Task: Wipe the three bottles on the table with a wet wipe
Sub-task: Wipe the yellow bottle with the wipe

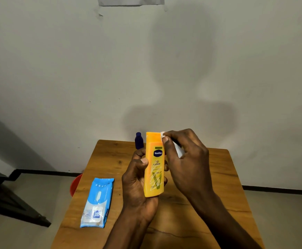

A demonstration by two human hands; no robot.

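My left hand [137,178] grips a yellow lotion bottle [154,169] upright above the wooden table [218,177], thumb on its front left edge and fingers curled behind it. My right hand [184,157] pinches a white wet wipe [162,134] against the bottle's cap at the upper right; more of the wipe shows white behind the fingers. A small dark blue bottle [139,141] stands at the table's far edge, partly hidden behind the yellow one. A third bottle is not visible.
A blue and white pack of wet wipes [97,202] lies flat on the table's left side. A red round object [75,184] sits on the floor beside the table's left edge. A dark piece of furniture [6,194] stands at far left.
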